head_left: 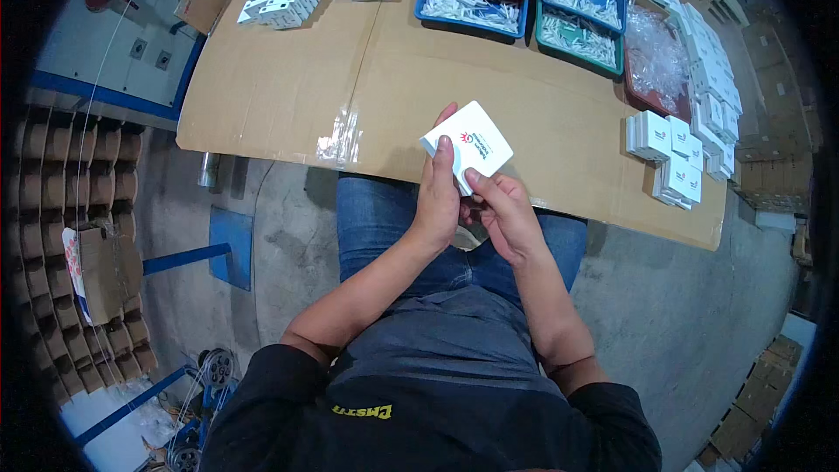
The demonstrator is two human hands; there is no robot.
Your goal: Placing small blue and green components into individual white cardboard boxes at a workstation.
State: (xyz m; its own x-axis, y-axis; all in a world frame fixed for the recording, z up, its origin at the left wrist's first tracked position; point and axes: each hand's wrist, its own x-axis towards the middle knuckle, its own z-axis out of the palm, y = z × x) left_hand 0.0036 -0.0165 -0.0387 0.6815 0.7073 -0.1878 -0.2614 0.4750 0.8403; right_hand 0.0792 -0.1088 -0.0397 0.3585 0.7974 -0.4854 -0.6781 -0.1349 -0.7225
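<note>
Both hands, left point(437, 201) and right point(505, 214), pinch one small white box point(466, 147) over cardboard point(288, 79).

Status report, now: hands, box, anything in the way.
Left hand and right hand both grip small white box, held above cardboard-covered table edge. Nothing between hands and box. Finished white boxes stacked to the right.
</note>
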